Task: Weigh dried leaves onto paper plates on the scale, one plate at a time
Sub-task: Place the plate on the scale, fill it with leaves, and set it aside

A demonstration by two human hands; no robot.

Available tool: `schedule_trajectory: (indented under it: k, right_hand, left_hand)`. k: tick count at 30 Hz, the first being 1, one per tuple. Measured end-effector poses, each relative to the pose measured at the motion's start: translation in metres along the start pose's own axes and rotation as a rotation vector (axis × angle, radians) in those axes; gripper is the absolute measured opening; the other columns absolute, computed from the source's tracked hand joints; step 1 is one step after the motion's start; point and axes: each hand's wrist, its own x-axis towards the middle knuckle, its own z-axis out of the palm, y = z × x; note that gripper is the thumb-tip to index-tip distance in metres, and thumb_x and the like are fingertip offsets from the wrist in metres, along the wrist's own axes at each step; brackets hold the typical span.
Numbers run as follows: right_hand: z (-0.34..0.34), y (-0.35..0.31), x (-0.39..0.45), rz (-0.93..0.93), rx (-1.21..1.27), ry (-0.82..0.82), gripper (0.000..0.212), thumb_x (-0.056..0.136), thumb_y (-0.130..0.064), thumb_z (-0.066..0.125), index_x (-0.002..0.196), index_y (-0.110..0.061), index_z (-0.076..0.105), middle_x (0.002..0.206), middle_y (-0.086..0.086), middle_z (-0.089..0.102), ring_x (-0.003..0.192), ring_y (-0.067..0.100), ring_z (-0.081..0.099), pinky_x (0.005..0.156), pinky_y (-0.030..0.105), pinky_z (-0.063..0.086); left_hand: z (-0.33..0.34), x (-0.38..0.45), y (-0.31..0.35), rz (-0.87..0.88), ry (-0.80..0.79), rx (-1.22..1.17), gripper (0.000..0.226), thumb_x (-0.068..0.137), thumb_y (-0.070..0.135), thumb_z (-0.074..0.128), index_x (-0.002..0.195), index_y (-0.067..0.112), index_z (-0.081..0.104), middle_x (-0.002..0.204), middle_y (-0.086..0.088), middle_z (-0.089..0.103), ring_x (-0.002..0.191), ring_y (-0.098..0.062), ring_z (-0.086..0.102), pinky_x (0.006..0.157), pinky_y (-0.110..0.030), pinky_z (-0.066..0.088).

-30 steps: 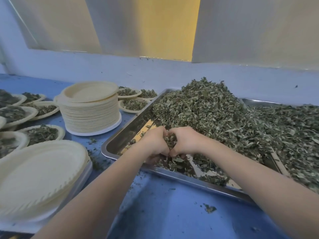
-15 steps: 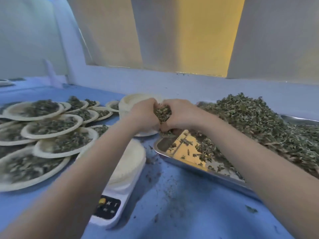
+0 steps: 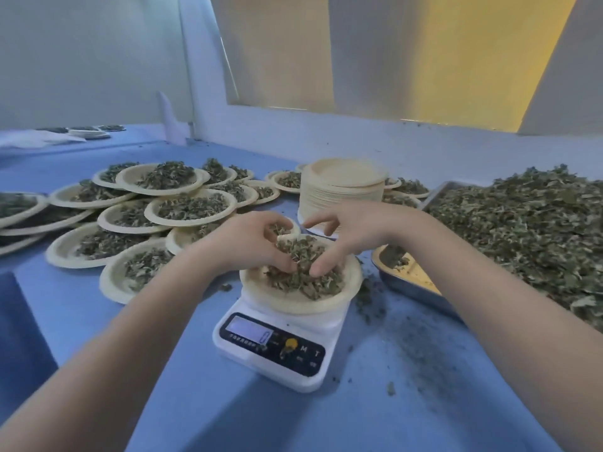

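Many round cream paper plates heaped with dried green leaves (image 3: 182, 207) lie overlapping on the left of the blue tabletop (image 3: 202, 402). Right of them, near the middle, a white digital kitchen scale with a black control panel (image 3: 277, 345) stands on the table, and one round cream paper plate (image 3: 261, 288) sits on its platform with a mound of crumbled dried green leaves (image 3: 306, 275) in it. The left hand (image 3: 248, 246) hangs over the plate's left side, its fingers curled loosely downward with the tips in the leaves. The right hand (image 3: 355, 233) is over the plate's right side, fingers spread open, thumb and one fingertip touching the mound; neither hand grips anything firmly. Behind the hands rises a tall stack of empty cream paper plates (image 3: 342, 187). On the far right, a rectangular shiny metal tray (image 3: 411, 288) holds a large pile of loose dried leaves (image 3: 522, 230). Leaf crumbs (image 3: 424, 353) are scattered on the table between scale and tray.
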Motion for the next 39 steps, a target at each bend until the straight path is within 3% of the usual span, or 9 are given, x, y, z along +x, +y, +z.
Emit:
schedule_trajectory:
  k: [6, 10, 13, 18, 21, 26, 34, 36, 39]
  right_hand:
    - [0.002, 0.002, 0.001, -0.008, 0.122, 0.168, 0.05, 0.071, -0.057, 0.072, 0.117, -0.041, 0.06, 0.116, -0.008, 0.062, 0.098, 0.005, 0.059, 0.082, 0.026, 0.051]
    - [0.01, 0.011, 0.004, -0.021, 0.103, 0.219, 0.036, 0.081, -0.042, 0.069, 0.115, -0.036, 0.063, 0.109, -0.011, 0.065, 0.096, 0.003, 0.059, 0.072, 0.016, 0.044]
    - [0.01, 0.028, 0.001, 0.097, -0.052, 0.171, 0.04, 0.086, -0.027, 0.061, 0.126, -0.025, 0.059, 0.114, -0.006, 0.064, 0.087, 0.011, 0.063, 0.066, 0.015, 0.051]
    - [0.018, 0.053, 0.002, 0.228, -0.317, -0.129, 0.058, 0.075, -0.033, 0.07, 0.126, -0.01, 0.057, 0.12, 0.009, 0.061, 0.104, 0.029, 0.057, 0.086, 0.045, 0.052]
    - [0.026, 0.059, 0.005, 0.225, -0.408, -0.214, 0.073, 0.057, -0.062, 0.077, 0.122, -0.032, 0.06, 0.129, 0.002, 0.051, 0.117, 0.026, 0.044, 0.095, 0.045, 0.045]
    - [0.039, 0.069, 0.007, 0.158, -0.382, -0.041, 0.048, 0.057, -0.063, 0.077, 0.095, -0.034, 0.072, 0.097, -0.005, 0.063, 0.084, 0.011, 0.037, 0.087, 0.037, 0.021]
    - [0.045, 0.073, 0.014, 0.09, -0.452, 0.105, 0.026, 0.073, -0.043, 0.077, 0.084, -0.02, 0.076, 0.075, -0.005, 0.065, 0.084, 0.017, 0.041, 0.097, 0.035, 0.021]
    - [0.045, 0.073, 0.012, 0.079, -0.467, 0.122, 0.021, 0.073, -0.043, 0.076, 0.081, -0.023, 0.076, 0.08, -0.007, 0.067, 0.085, 0.013, 0.045, 0.102, 0.037, 0.016]
    - [0.044, 0.073, 0.005, 0.06, -0.52, 0.153, 0.014, 0.071, -0.043, 0.077, 0.079, -0.03, 0.077, 0.122, -0.012, 0.059, 0.119, 0.014, 0.039, 0.106, 0.043, 0.007]
  left_hand:
    - [0.007, 0.004, -0.016, 0.022, 0.171, -0.066, 0.025, 0.075, 0.029, 0.075, 0.098, 0.034, 0.067, 0.097, 0.011, 0.064, 0.091, -0.005, 0.059, 0.07, -0.02, 0.046]
    - [0.022, 0.006, -0.023, 0.106, 0.312, -0.08, 0.019, 0.081, 0.022, 0.068, 0.097, 0.032, 0.068, 0.091, 0.013, 0.065, 0.072, 0.003, 0.052, 0.059, -0.009, 0.035]
    - [0.031, 0.009, -0.024, 0.138, 0.404, -0.125, 0.018, 0.082, 0.019, 0.066, 0.094, 0.032, 0.069, 0.086, 0.015, 0.063, 0.073, 0.004, 0.052, 0.059, 0.0, 0.036]
    - [0.042, 0.017, -0.017, 0.162, 0.475, -0.194, 0.02, 0.082, 0.017, 0.063, 0.094, 0.032, 0.068, 0.084, 0.015, 0.063, 0.077, 0.006, 0.053, 0.062, -0.001, 0.036]
    - [0.046, 0.021, -0.012, 0.187, 0.496, -0.218, 0.022, 0.081, 0.015, 0.062, 0.092, 0.034, 0.067, 0.082, 0.015, 0.064, 0.074, 0.009, 0.053, 0.062, 0.0, 0.036]
    - [0.042, 0.024, -0.01, 0.191, 0.514, -0.277, 0.024, 0.08, 0.012, 0.061, 0.09, 0.032, 0.068, 0.079, 0.012, 0.066, 0.072, 0.001, 0.055, 0.058, -0.004, 0.04]
    - [0.042, 0.021, -0.015, 0.164, 0.511, -0.284, 0.023, 0.082, 0.012, 0.06, 0.088, 0.032, 0.067, 0.079, 0.01, 0.065, 0.066, 0.009, 0.051, 0.058, -0.001, 0.039]
    - [0.042, 0.019, -0.015, 0.16, 0.506, -0.28, 0.023, 0.082, 0.012, 0.06, 0.088, 0.033, 0.067, 0.078, 0.012, 0.065, 0.066, 0.011, 0.052, 0.058, 0.0, 0.039]
    - [0.042, 0.017, -0.016, 0.144, 0.506, -0.276, 0.023, 0.082, 0.013, 0.06, 0.087, 0.035, 0.066, 0.078, 0.013, 0.065, 0.068, 0.009, 0.053, 0.058, -0.003, 0.04]
